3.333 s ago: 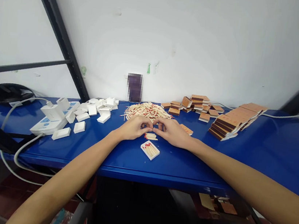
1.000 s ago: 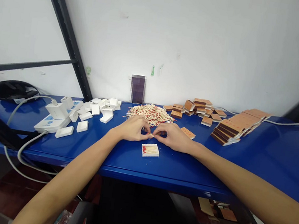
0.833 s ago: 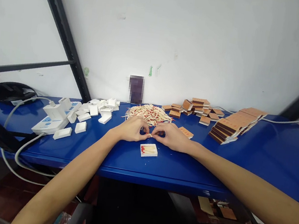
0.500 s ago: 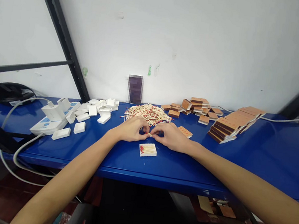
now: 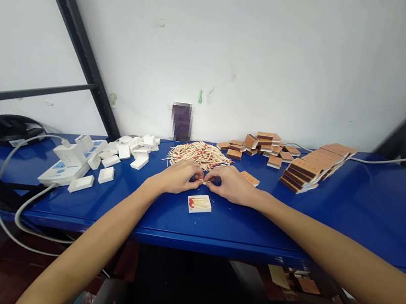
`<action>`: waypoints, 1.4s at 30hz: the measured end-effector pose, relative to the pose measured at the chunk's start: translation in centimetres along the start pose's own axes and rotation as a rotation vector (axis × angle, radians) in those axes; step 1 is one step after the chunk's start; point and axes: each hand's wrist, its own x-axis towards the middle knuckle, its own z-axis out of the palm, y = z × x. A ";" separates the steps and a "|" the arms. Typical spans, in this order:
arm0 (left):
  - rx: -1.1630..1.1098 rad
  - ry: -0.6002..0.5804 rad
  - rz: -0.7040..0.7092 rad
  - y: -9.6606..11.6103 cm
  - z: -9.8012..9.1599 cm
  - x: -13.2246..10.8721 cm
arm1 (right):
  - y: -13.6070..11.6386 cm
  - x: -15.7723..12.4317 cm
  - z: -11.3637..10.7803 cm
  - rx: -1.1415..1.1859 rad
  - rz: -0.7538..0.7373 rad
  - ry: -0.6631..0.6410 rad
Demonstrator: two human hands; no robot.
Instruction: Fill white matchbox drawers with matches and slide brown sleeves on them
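My left hand point(image 5: 176, 177) and my right hand point(image 5: 230, 184) rest on the blue table point(image 5: 347, 216) with fingertips meeting, both pinched on a small bundle of matches point(image 5: 203, 181) held between them. Just in front of the hands lies a white matchbox tray point(image 5: 199, 204) with red-tipped matches lying in it. Behind the hands is a loose pile of matches point(image 5: 199, 153). A single brown matchbox sleeve point(image 5: 250, 178) lies beside my right hand.
Several empty white trays point(image 5: 128, 149) lie at the left, next to a white power strip point(image 5: 61, 171) with a grey cable. Brown sleeves point(image 5: 259, 147) are heaped at the back; a leaning row of flat brown sleeves point(image 5: 313, 165) sits to the right. A black object point(image 5: 4, 127) sits far left.
Earlier the tray lay turned at an angle with a loose bundle beside it; now it lies straighter. Both hands have stayed together, pinching matches. The view has shifted slightly.
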 end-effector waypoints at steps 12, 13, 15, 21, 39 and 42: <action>0.074 -0.052 0.025 0.3 -0.2 -0.1 | 0.2 0.1 0.3 0.064 -0.020 0.013; 0.087 -0.059 0.021 0.4 -0.1 0.0 | 0.2 0.1 0.4 0.063 -0.020 0.016; 0.110 -0.070 0.011 0.5 -0.1 0.0 | 0.3 0.1 0.4 0.062 -0.017 0.021; 0.128 -0.069 -0.001 0.6 -0.4 -0.1 | 0.3 0.3 0.6 0.082 -0.014 0.034; 0.216 -0.166 -0.046 1.0 -0.7 -0.1 | 0.5 0.6 0.3 0.088 0.055 -0.043; 0.227 -0.159 -0.047 0.9 -0.3 -0.1 | 0.6 0.9 0.4 0.071 0.044 -0.044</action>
